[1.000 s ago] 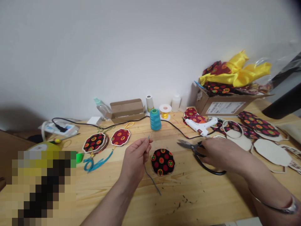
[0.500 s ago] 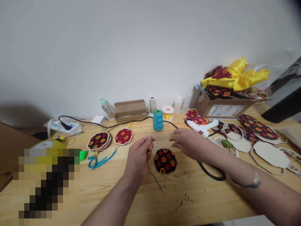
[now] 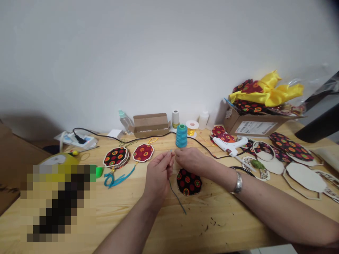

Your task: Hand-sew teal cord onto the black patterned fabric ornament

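Observation:
A thin grey-blue cord (image 3: 178,197) is pinched in my left hand (image 3: 159,173), and its tail hangs down toward the table. My right hand (image 3: 192,160), with a silver bracelet on the wrist, is closed in a pinch just beside the left fingertips. What those right fingers hold is too small to make out. Below the right hand lies a round patterned fabric piece (image 3: 189,182), black with red and orange flowers, its upper edge partly covered. Behind my hands stands a cone of blue thread (image 3: 181,136).
At left are stacked fabric pendants (image 3: 116,157) and a red pendant (image 3: 143,152) with a blue tassel. A white glue gun (image 3: 230,144) and pale cut-out shapes (image 3: 305,178) lie at right. A cardboard box (image 3: 254,123) of fabric stands behind; a black cable (image 3: 143,137) crosses the table.
My right hand has moved left and closed into a pinch at my left fingertips. My left hand keeps hold of the cord. The view has shifted slightly.

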The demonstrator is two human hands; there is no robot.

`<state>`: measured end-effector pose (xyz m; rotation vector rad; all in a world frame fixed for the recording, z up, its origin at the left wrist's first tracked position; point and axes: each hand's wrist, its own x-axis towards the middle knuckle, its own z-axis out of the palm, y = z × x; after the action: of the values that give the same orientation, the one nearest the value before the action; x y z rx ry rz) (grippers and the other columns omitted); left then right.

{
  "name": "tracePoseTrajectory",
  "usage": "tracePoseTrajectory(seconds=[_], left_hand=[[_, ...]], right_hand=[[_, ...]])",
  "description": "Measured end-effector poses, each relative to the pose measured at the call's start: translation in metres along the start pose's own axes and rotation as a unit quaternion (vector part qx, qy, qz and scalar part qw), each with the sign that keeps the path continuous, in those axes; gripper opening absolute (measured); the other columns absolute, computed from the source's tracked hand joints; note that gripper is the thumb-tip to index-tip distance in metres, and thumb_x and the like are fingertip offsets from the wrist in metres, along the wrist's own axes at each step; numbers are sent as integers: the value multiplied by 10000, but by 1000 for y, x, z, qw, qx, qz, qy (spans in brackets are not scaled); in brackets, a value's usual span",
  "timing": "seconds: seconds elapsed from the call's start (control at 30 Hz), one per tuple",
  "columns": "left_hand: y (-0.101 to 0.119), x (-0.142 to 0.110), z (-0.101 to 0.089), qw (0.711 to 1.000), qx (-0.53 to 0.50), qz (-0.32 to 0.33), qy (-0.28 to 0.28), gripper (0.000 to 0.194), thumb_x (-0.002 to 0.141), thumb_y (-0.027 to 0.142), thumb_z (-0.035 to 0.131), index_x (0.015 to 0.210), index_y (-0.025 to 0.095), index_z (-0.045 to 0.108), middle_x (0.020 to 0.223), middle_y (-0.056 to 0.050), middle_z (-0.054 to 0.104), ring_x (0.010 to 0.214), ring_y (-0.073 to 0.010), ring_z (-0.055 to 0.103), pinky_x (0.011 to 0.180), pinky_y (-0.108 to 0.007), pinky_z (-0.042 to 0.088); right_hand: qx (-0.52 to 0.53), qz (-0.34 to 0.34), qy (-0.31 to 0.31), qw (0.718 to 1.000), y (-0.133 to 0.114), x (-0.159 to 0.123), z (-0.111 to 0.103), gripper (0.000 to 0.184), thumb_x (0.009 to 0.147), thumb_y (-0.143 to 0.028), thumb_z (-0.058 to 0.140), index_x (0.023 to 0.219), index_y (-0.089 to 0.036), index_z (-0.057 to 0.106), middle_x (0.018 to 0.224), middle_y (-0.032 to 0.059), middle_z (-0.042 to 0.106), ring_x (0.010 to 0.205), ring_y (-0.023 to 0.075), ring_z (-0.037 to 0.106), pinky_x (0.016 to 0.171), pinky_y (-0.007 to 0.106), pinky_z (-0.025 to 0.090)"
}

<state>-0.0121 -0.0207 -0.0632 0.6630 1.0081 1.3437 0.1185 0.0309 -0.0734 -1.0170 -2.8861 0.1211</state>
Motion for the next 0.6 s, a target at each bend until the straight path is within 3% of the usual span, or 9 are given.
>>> tracePoseTrajectory(seconds=[0.17,0.23,0.3,0.33,0.4,0.47,0.53,0.6], left_hand=[[1,-1,-1,1000,-14,10,23,209,656,293,680,719,105,616,505,67,401,408,-14,258,380,-156,153],[2,-2,-1,999,-16,15,27,212,663,298,677,727,104,619,512,66,400,412,-13,258,381,-154,152],[2,-2,-1,999,-17,16,25,210,665,294,679,731,104,619,515,66,396,413,-11,253,380,-153,146],[2,-3,-1,999,-18,15,22,209,664,291,681,731,104,617,514,68,393,411,-10,247,379,-153,141],[1,-3,-1,1000,-22,11,18,207,663,287,682,731,103,614,509,71,385,405,-8,230,376,-154,130],[0,-2,-2,1000,-26,7,15,208,668,288,679,734,103,612,506,72,379,401,-8,223,373,-155,126],[0,-1,-2,999,-29,7,18,208,671,286,678,739,102,610,507,71,379,404,-8,230,373,-152,131],[0,0,-2,999,-33,6,22,208,670,281,681,744,100,610,509,69,383,406,-8,239,374,-149,137]], right_hand=[[74,45,42,995,5,2,-12,135,797,-59,437,843,-106,554,861,94,596,736,150,549,595,242,386],[106,73,74,989,7,6,-26,133,845,-95,391,860,-107,523,825,74,597,740,123,543,618,220,402],[207,106,113,966,9,13,-45,173,892,-140,321,873,-106,489,748,48,586,646,87,524,571,197,405],[307,123,139,934,10,17,-57,182,900,-155,308,858,-109,478,696,28,574,569,69,499,526,186,394],[507,137,204,827,14,24,-83,169,886,-152,351,759,-127,460,626,-9,546,478,37,454,481,168,374],[597,124,268,746,20,29,-113,205,851,-102,397,654,-140,441,542,-42,505,446,25,452,467,158,363],[607,70,373,698,26,27,-149,227,824,-77,424,609,-147,437,506,-60,491,452,21,477,459,148,342],[585,41,433,685,31,18,-187,259,816,-95,424,564,-155,415,488,-92,463,456,-11,482,461,125,302]])
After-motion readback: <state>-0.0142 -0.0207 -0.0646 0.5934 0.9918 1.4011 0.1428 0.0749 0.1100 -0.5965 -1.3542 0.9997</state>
